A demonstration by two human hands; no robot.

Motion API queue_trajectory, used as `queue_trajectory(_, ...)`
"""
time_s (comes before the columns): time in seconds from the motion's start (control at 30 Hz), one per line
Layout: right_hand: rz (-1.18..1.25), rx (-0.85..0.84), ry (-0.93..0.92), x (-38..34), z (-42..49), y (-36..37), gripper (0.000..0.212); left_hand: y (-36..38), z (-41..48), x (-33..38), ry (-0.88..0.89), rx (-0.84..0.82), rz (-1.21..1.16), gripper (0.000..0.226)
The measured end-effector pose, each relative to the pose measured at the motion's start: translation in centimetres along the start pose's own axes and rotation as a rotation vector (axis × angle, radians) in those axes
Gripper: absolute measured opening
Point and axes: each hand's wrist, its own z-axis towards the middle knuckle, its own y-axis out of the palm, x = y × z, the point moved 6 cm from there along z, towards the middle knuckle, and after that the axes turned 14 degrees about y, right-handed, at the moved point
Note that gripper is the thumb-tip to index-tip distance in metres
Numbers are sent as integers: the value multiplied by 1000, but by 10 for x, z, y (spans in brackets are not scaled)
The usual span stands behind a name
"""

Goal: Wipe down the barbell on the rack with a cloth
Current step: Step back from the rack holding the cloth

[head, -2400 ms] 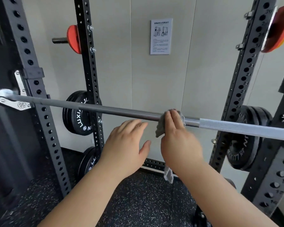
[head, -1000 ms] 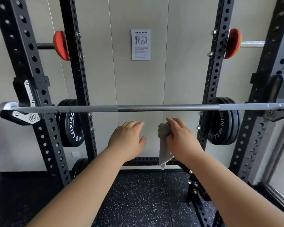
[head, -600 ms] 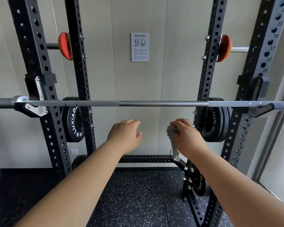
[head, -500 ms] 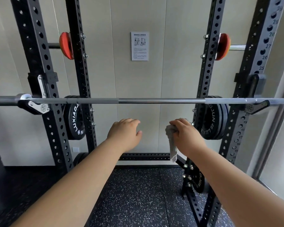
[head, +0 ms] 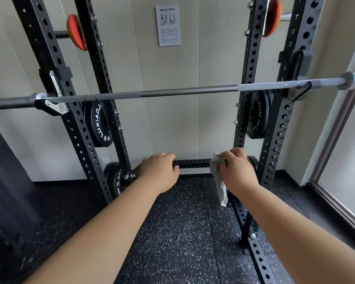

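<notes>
Head view, looking down through rack (head: 55, 64). Up on left hook (head: 53, 107) and right hook (head: 297, 92): barbell (head: 189, 92), shaft bare between the uprights, sloping up to the right in frame.

Well below it, right hand (head: 237, 171), fingers curled round the bunched top of cloth (head: 220, 185). Rest of cloth hanging loose under the hand, well clear of barbell.

Beside it at the same height, left hand (head: 159, 173), palm down, holding nothing. Fingers apparently loosely curled, tips hidden behind the knuckles. Hands apart from each other, both in front of lower crossbar (head: 193, 163).

Stored at the rear uprights: left plates (head: 98, 124), right plates (head: 256, 117), and low plates (head: 113, 179) near the floor on the left. Up high on either side: left orange disc (head: 75, 33), right orange disc (head: 272, 16).

On the wall behind, printed sheet (head: 168, 25). Underneath, speckled rubber floor (head: 182, 232). At far right, window (head: 346, 160).
</notes>
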Motion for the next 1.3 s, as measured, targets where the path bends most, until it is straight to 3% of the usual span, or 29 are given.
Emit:
queue_trajectory(0.27, -41, -49, 85, 39, -70, 7, 26, 26, -77, 17, -46, -30, -17, 43)
queue_trajectory(0.67, -95, -76, 88, 6, -197, 27, 19, 38, -214, -27, -91, -124, -62, 33)
queue_trajectory(1.0, -51, -229, 114, -21, -345, 105, 14, 71, -391, -74, -172, -278, -102, 28)
queue_trajectory(1.3, -116, -419, 69, -33, -410, 123, 21, 75, -494, -92, -245, -351, -194, 31)
